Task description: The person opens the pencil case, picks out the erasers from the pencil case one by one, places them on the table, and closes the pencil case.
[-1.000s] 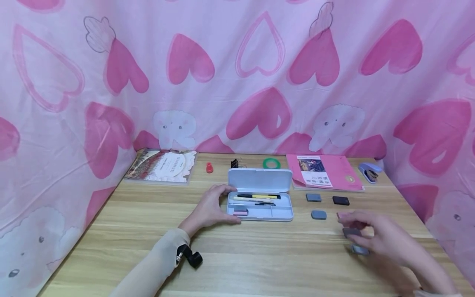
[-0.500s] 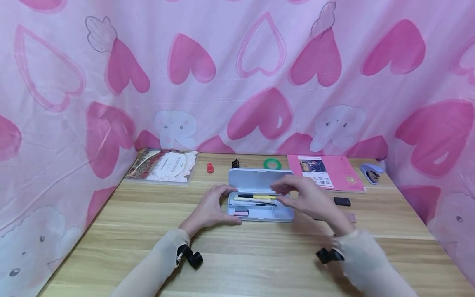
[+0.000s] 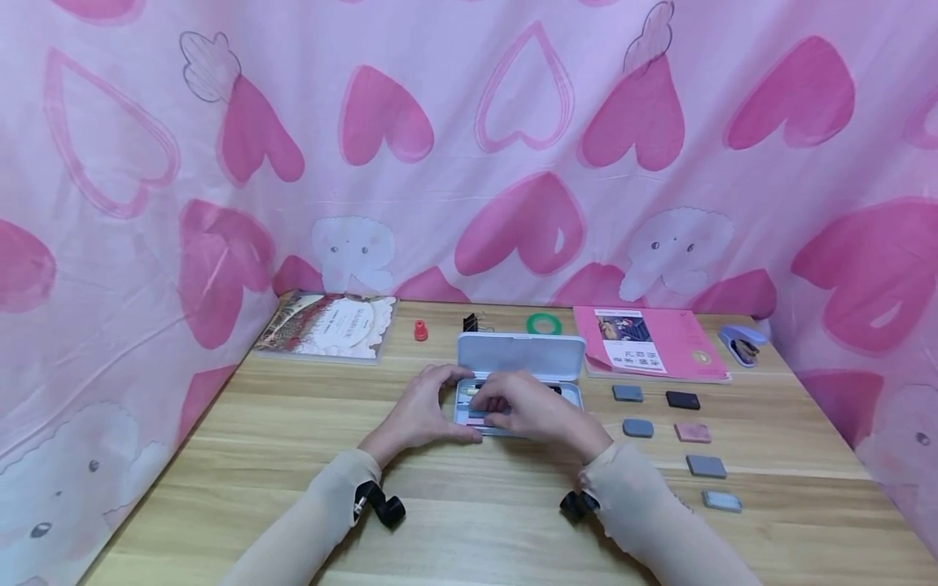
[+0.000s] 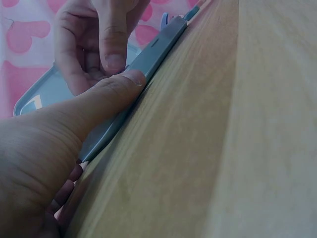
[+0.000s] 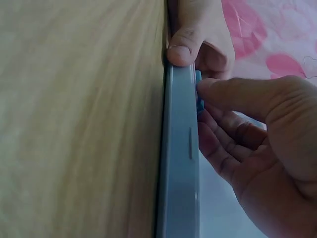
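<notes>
A pale blue pencil case [image 3: 522, 356] stands with its lid up on the table. My left hand [image 3: 419, 411] grips its left end, thumb [image 4: 126, 79] on the front wall and fingers toward the hinge side. My right hand [image 3: 538, 409] reaches into the case and pinches a small blue eraser [image 5: 199, 94] at the left of the front compartment. Pens inside are mostly covered by that hand. To the right lie several loose erasers, among them a black one [image 3: 683, 400], a pink one [image 3: 692, 432] and a grey one [image 3: 706, 465].
Behind the case are a red cap-like piece [image 3: 421, 330], a black binder clip [image 3: 471, 323] and a green tape roll [image 3: 545, 324]. A pink book [image 3: 652, 342] and a stapler [image 3: 743, 345] lie back right, another book [image 3: 330, 325] back left. A heart-patterned curtain [image 3: 410, 187] surrounds the table.
My right hand has moved left from the loose erasers on the right, over the case, and down into its front compartment. My left hand has stayed on the case.
</notes>
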Tool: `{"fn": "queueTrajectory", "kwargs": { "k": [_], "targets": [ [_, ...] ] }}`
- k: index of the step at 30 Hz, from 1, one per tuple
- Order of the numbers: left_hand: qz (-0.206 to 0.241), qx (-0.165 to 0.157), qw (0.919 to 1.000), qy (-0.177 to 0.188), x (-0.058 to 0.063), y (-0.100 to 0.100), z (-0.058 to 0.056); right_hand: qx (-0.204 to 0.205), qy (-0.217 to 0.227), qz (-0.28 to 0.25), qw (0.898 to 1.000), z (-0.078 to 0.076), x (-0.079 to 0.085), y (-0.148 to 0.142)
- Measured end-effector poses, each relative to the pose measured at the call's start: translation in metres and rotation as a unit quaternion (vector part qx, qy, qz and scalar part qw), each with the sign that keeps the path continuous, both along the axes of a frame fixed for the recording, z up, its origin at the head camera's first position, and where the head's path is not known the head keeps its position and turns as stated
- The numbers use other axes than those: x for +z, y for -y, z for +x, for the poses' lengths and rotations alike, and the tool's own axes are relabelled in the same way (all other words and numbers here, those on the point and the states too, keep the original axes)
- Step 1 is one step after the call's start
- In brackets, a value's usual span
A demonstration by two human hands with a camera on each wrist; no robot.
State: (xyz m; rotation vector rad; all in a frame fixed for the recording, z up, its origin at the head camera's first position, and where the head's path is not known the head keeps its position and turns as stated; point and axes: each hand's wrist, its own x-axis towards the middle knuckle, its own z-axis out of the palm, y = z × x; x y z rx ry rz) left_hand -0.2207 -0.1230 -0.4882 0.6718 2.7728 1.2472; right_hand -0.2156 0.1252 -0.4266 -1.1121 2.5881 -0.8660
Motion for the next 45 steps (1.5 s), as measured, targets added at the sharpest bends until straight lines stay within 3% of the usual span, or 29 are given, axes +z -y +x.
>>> {"fn": "queueTrajectory", "kwargs": {
  "k": [5,13,21,26,30,40,45],
  "targets": [
    [0.000,0.003,1.0000,0.003,0.003,0.000,0.000,-0.019,0.003,-0.002,1.000,0.002,0.003,-0.001],
    [0.000,-0.001,1.0000,-0.003,0.000,0.000,-0.001,-0.016,-0.044,-0.049,0.998,0.007,0.020,-0.026],
    [0.002,0.003,0.9999,0.010,0.000,-0.001,0.002,-0.087,-0.014,-0.040,0.995,0.027,0.032,-0.086],
    [0.000,0.006,0.9999,0.013,0.001,-0.001,0.003,-0.136,-0.020,-0.018,0.990,0.042,0.034,-0.132],
    [-0.002,0.006,0.9999,0.012,0.000,0.000,0.002,-0.158,-0.043,-0.016,0.986,0.056,0.031,-0.162],
    [0.000,0.002,0.9999,0.012,0.000,0.001,0.002,-0.199,-0.020,-0.002,0.980,0.078,0.004,-0.206],
    [0.003,0.003,0.9999,0.014,0.001,0.000,0.002,-0.184,0.044,0.000,0.982,0.082,-0.004,-0.211]
  ]
}}
